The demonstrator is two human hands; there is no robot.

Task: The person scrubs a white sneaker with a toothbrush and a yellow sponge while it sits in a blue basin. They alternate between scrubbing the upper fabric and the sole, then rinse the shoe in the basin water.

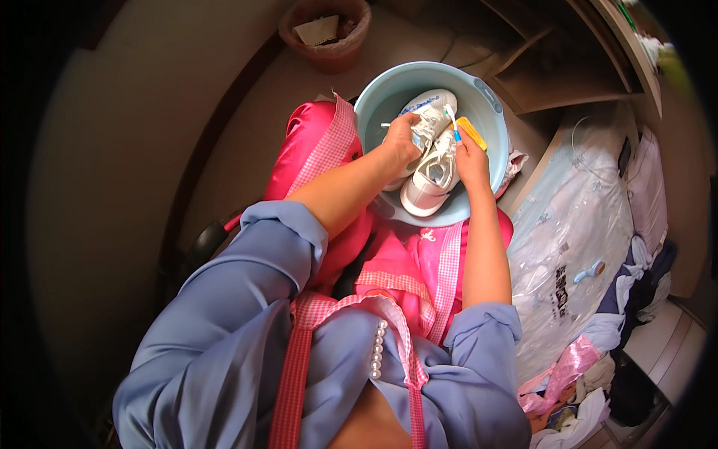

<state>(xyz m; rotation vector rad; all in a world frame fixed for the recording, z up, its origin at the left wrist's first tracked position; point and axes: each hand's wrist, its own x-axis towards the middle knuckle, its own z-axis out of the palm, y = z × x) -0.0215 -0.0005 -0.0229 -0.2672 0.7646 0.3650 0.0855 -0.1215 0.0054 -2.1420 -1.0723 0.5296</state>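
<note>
Before me a light blue plastic basin [429,68] rests at my knees, with what looks like water inside. Two white lace-up sneakers are in it: one sneaker [443,100] has blue marks near its toe, and the other sneaker [423,196] turns its heel towards me. My left hand [404,137] grips the blue-marked sneaker near its laces. In my right hand [473,164] is a white and blue toothbrush [452,119], its head beside that sneaker. A yellow block [471,133], perhaps soap or a brush, shows just beyond my right fingers; whether I touch it, I cannot tell.
A lined waste bin [325,53] stands beyond the basin. Wooden shelving [566,95] is at the upper right. Along the right lies a plastic-covered mattress [561,241] with a small blue-handled brush [590,272] on it and piled clothes [583,381] beside it. A pink apron [320,146] covers my legs.
</note>
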